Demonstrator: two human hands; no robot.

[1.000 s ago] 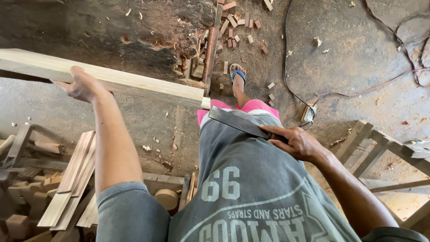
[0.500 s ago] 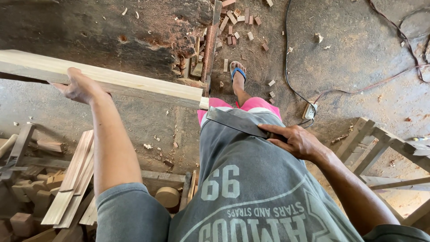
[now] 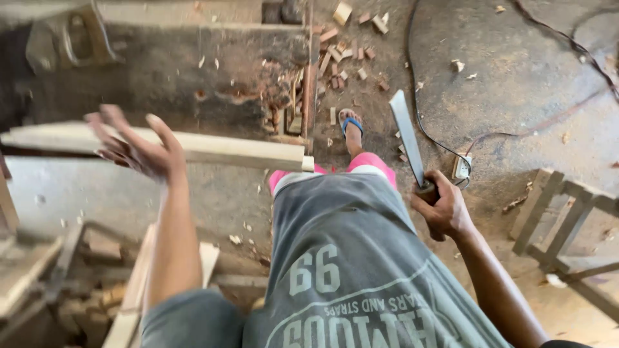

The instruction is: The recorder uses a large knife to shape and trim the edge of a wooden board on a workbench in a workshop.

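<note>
My left hand (image 3: pixel 137 145) hovers open, fingers spread, just in front of a long pale wooden plank (image 3: pixel 238 152) that lies across the work surface toward my waist. It looks blurred and is not gripping the plank. My right hand (image 3: pixel 442 207) is closed around the handle of a long flat blade (image 3: pixel 406 136), which points up and away from me beside my right hip. My grey printed shirt (image 3: pixel 342 258) and pink shorts (image 3: pixel 374 162) fill the lower middle.
A dark worn bench top (image 3: pixel 167 71) lies ahead. Small wood offcuts (image 3: pixel 348 45) litter the concrete floor. A black cable (image 3: pixel 419 84) runs to a white socket (image 3: pixel 461 167). A wooden frame (image 3: pixel 554 212) stands at right; stacked slats (image 3: pixel 138 290) at lower left.
My left hand has lifted off the plank and opened. My right hand left my waist and now holds the blade upright by my hip. The view shifted.
</note>
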